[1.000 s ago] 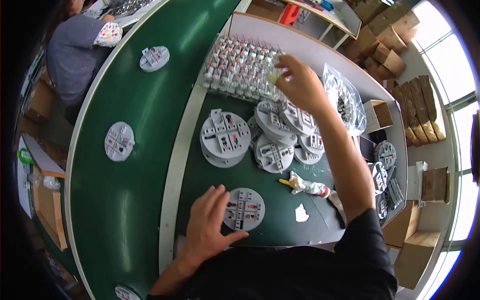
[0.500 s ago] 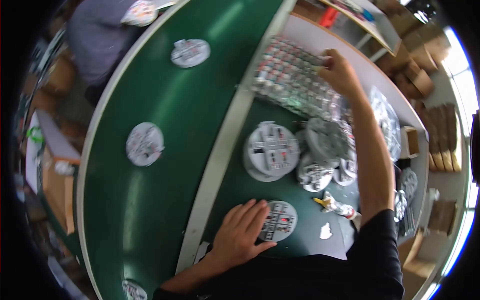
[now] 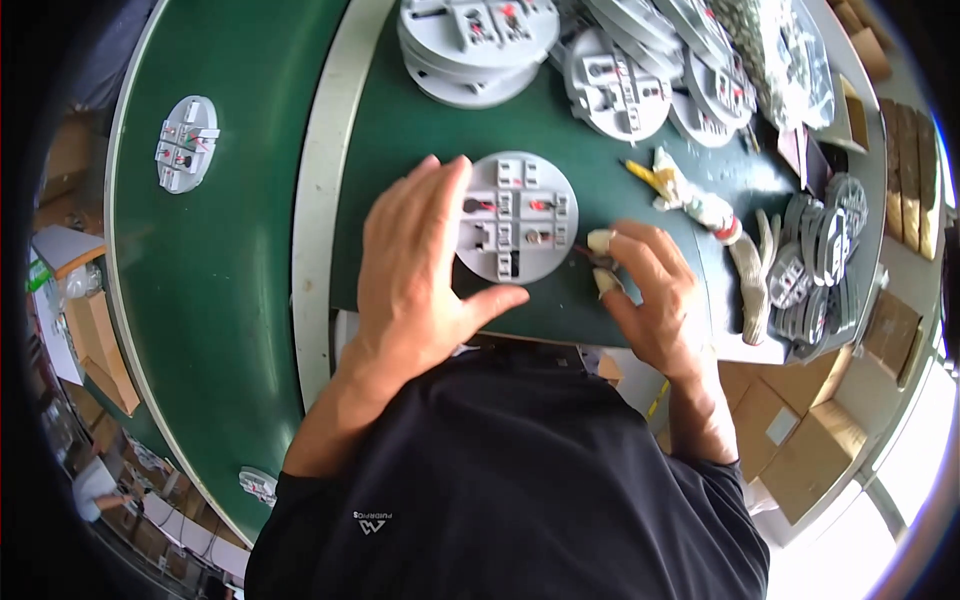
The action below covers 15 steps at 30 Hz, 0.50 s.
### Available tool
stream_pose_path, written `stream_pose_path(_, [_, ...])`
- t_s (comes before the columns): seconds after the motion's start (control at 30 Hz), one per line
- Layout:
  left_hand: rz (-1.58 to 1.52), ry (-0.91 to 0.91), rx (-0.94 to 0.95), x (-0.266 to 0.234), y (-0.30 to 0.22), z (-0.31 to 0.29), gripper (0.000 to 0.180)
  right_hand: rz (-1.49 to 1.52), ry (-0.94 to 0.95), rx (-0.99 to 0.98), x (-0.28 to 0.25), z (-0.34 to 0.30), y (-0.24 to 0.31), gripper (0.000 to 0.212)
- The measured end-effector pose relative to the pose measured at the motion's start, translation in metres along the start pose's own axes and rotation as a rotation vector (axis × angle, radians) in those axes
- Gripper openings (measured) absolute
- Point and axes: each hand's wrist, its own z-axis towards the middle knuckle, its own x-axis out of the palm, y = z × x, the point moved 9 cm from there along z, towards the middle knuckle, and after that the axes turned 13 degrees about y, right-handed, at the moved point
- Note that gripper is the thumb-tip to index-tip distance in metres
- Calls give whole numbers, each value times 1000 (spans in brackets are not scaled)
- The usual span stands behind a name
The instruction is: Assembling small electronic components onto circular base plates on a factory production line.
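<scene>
A round light-grey plastic disc point(image 3: 518, 262) with raised white sockets and small red and black parts lies flat on the green bench. My left hand point(image 3: 415, 265) rests along its left edge, fingers stretched out and thumb apart. Just right of the disc, my right hand point(image 3: 650, 290) has white covers on its thumb and forefinger tips. Those two tips pinch a small dark part with a reddish wire point(image 3: 586, 250), too small to name exactly. A yellow-nozzled, wrapped glue bottle point(image 3: 690, 196) lies beyond my right hand.
Stacked grey discs point(image 3: 478, 85) stand at the far side, with more discs point(image 3: 618, 85) piled beside them. Clear bags point(image 3: 790, 60) lie far right. Grey parts point(image 3: 820, 260) are stacked at the right edge, near a glove point(image 3: 752, 275). Left of a pale rail point(image 3: 325, 180), a green belt carries discs point(image 3: 187, 145).
My right hand has come back from the bagged parts at the far right to beside the disc, now pinching a small part. The view has tilted down toward my body.
</scene>
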Motion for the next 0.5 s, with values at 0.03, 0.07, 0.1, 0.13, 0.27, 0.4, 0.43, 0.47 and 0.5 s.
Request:
stream_pose_path(0.03, [-6,-5,10,-1,0,-1,123,-42,-25,-31,0,-3,1,44])
stream_pose_path(0.07, [-13,-12,19,-2,0,-1,124,-33,-30,-34,1,-7,-2,44])
stream_pose_path(0.1, [-21,-21,25,-3,-1,-1,124,2,-32,-6,2,-11,-10,44])
stream_pose_path(0.13, [-2,-24,16,-4,0,-2,124,40,-35,11,3,-12,-15,43])
stream_pose_path(0.27, [-23,-21,60,-2,-1,2,127,134,-75,42,-10,-19,-6,39])
stream_pose_path(0.4, [13,-43,82,-2,-6,2,124,37,-37,-264,-15,16,48,31])
stream_pose_path(0.43, [16,-48,81,-2,-7,4,122,42,-43,-259,-11,28,54,31])
stream_pose_path(0.47, [19,-58,77,-1,-7,6,121,-17,11,-292,-2,40,62,31])
stream_pose_path(0.5, [21,-68,71,-1,-7,7,119,-78,66,-324,6,50,69,30])
